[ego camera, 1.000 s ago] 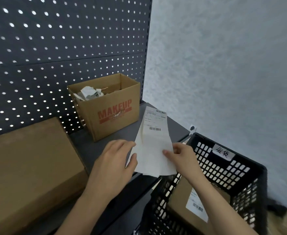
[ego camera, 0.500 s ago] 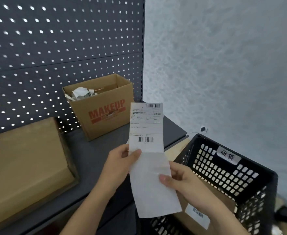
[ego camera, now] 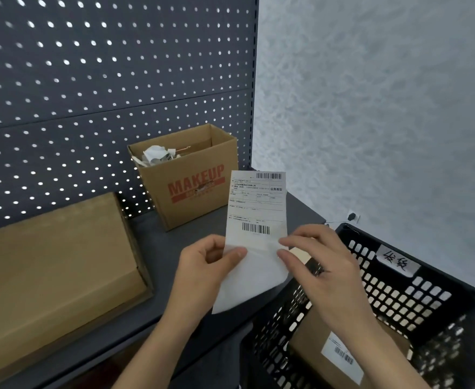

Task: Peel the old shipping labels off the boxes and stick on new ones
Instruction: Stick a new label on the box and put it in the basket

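Note:
I hold a white shipping label (ego camera: 256, 209) upright in front of me, its printed half with two barcodes on top and blank backing paper hanging below. My left hand (ego camera: 202, 265) pinches the left edge with thumb and fingers. At the label's right edge, just under the lower barcode, the fingertips of my right hand (ego camera: 317, 262) pinch it. A closed brown box (ego camera: 54, 265) lies on the dark shelf (ego camera: 172, 237) at the left. Another brown box (ego camera: 315, 338) with a white label on it sits in the black crate (ego camera: 415, 301) at the lower right.
An open carton marked MAKEUP (ego camera: 194, 178) with crumpled paper scraps inside stands at the back of the shelf against the perforated panel (ego camera: 104, 80). A grey wall (ego camera: 385, 108) rises to the right. The crate carries a handwritten tag (ego camera: 397, 262).
The label has been turned up so its printed side faces me. My right hand has moved from the lower backing up to the right edge under the barcode. The left hand keeps its grip.

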The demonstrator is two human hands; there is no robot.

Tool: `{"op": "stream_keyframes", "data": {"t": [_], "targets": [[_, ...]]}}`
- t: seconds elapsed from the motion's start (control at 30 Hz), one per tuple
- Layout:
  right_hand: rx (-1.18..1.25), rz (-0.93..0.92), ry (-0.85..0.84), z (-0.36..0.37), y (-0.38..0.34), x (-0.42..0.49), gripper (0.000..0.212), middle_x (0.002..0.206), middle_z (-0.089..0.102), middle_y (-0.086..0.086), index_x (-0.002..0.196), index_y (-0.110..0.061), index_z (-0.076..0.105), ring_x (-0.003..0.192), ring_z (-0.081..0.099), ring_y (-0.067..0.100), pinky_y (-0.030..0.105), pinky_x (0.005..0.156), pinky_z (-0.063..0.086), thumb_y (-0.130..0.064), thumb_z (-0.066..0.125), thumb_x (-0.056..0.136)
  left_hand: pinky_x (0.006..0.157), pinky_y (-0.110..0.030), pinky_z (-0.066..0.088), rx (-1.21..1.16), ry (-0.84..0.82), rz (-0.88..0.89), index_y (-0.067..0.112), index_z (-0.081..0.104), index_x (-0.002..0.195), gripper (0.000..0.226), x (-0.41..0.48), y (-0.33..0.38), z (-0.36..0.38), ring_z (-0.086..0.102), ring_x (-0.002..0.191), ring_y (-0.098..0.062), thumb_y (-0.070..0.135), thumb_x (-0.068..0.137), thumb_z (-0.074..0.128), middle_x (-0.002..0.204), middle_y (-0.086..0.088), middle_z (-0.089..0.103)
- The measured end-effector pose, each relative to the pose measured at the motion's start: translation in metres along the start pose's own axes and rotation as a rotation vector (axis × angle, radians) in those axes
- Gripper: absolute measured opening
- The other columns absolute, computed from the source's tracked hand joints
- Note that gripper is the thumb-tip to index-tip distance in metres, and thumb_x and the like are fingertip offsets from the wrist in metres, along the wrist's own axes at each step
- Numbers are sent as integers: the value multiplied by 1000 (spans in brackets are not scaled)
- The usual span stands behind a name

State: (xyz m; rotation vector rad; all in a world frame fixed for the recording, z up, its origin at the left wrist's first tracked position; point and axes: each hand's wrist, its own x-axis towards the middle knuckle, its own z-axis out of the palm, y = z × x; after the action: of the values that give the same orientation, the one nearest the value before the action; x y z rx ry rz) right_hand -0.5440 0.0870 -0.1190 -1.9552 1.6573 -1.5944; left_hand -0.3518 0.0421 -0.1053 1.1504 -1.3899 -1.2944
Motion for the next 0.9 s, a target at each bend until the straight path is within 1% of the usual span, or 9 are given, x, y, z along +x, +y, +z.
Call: {"op": "stream_keyframes", "data": {"t": [0.1, 0.2, 0.33, 0.4, 0.5, 0.6, 0.77, 0.83, 0.9], "targets": [[-31, -80, -93, 14, -11, 11, 28, 109, 61, -13, 107, -22, 75, 107, 57, 3, 15, 91, 43, -41, 66, 90, 73, -31, 58, -35, -48, 45, 10, 73, 97, 10, -3, 4, -3, 73, 86, -20, 14, 89, 68, 91, -4, 76], [-13, -71, -184, 24, -20, 20, 28, 107, 62, -16, 108, -24, 75, 106, 57, 2, 18, 91, 44, -43, 66, 89, 78, -41, 55, -13, -99, 99, 16, 74, 98, 13, -7, 7, -8, 71, 90, -25, 18, 94, 62, 93, -6, 75], [10, -63, -242, 25, -28, 25, 23, 100, 66, -17, 107, -24, 75, 98, 62, 3, 17, 84, 46, -37, 66, 91, 83, -57, 50, 56, -160, 166, 18, 73, 98, 21, -12, 8, -19, 64, 95, -42, 22, 101, 53, 96, -16, 70], [0, -63, -245, 25, -31, 25, 22, 98, 67, -19, 109, -27, 73, 97, 62, 0, 15, 83, 46, -37, 68, 90, 74, -55, 49, 144, -151, 211, 10, 69, 94, 19, -12, 6, -24, 60, 87, -43, 19, 101, 54, 90, -21, 65], [-72, -135, -249, 29, -37, 23, 22, 96, 65, -18, 108, -28, 71, 92, 63, 2, 27, 79, 51, -40, 64, 92, 62, -45, 43, 277, -143, 282, 2, 63, 90, 22, -12, 2, -28, 55, 75, -35, 20, 99, 55, 80, -20, 58], [-88, -195, -249, 34, -42, 23, 21, 95, 65, -16, 103, -26, 73, 87, 64, 6, 32, 74, 53, -39, 59, 94, 63, -41, 44, 333, -132, 313, 6, 63, 90, 21, -15, 4, -30, 57, 78, -31, 23, 99, 55, 80, -13, 62], [-131, -260, -211, 38, -51, 24, 19, 92, 67, -14, 96, -22, 75, 85, 63, 6, 32, 73, 53, -33, 59, 95, 71, -53, 48, 367, -150, 314, 8, 63, 94, 21, -17, 5, -36, 58, 84, -36, 26, 99, 54, 87, -16, 63], [-130, -253, -224, 40, -54, 24, 19, 92, 67, -15, 95, -22, 75, 83, 63, 5, 32, 70, 53, -35, 62, 94, 69, -53, 47, 368, -153, 317, 9, 63, 94, 20, -19, 5, -37, 57, 83, -37, 25, 99, 53, 87, -18, 63], [-87, -214, -238, 41, -56, 23, 18, 92, 66, -16, 95, -23, 75, 84, 63, 5, 33, 70, 53, -37, 63, 93, 62, -46, 42, 387, -150, 334, 8, 63, 92, 21, -20, 6, -38, 55, 79, -35, 25, 99, 53, 83, -17, 61]]}}
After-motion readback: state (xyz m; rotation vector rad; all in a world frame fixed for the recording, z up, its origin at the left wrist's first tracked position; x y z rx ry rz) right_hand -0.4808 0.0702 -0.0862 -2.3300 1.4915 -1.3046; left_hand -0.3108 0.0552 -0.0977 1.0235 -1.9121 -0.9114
